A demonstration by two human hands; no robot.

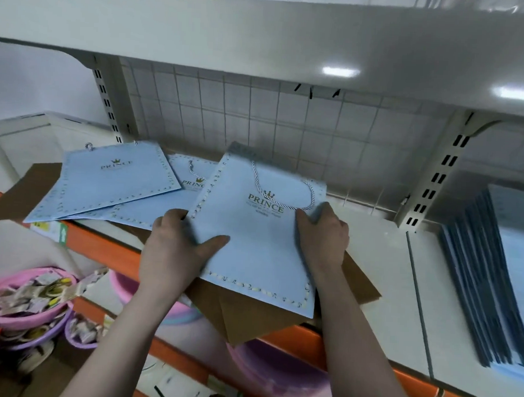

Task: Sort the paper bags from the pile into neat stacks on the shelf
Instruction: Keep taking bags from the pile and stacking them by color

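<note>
Pale-blue flat paper bag [252, 243] sat gripped at both edges by my left hand [177, 242] and right hand [322, 234]; I judged next: carry toward three o'clock stack of blue bags [491, 283].

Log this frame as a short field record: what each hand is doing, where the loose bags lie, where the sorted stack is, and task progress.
left hand: grips the left edge of the held bag, thumb on top
right hand: grips its right edge
held bag: light blue, PRINCE logo, rope handle, over brown cardboard
loose bags: fanned, overlapping, at the left of the shelf
sorted stack: at the right of the shelf
progress: partly done; loose bags remain
</note>
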